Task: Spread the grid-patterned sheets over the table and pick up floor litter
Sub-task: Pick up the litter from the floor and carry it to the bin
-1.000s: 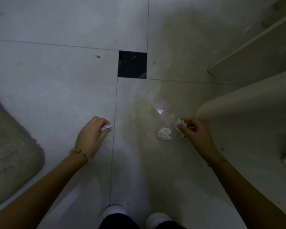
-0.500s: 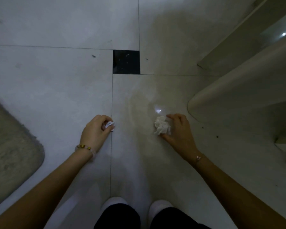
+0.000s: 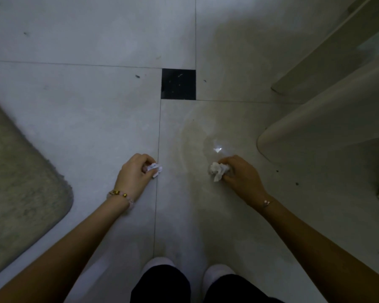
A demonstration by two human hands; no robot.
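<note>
We see pale grey floor tiles (image 3: 74,119) w/ one small black inset tile (image 3: 178,84). Both paper wads, left (image 3: 155,167) & right (image 3: 218,169), are white. Rug (image 3: 20,176) is mottled grey-green. Shoes (image 3: 160,262) white, trousers (image 3: 162,285) black. Left-wrist bracelet (image 3: 120,194) is gold & pink.

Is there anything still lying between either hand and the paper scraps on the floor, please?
Nothing visible. The left hand already grips a small scrap, and the right hand grips a crumpled wad. No other scrap shows on the floor.
</note>
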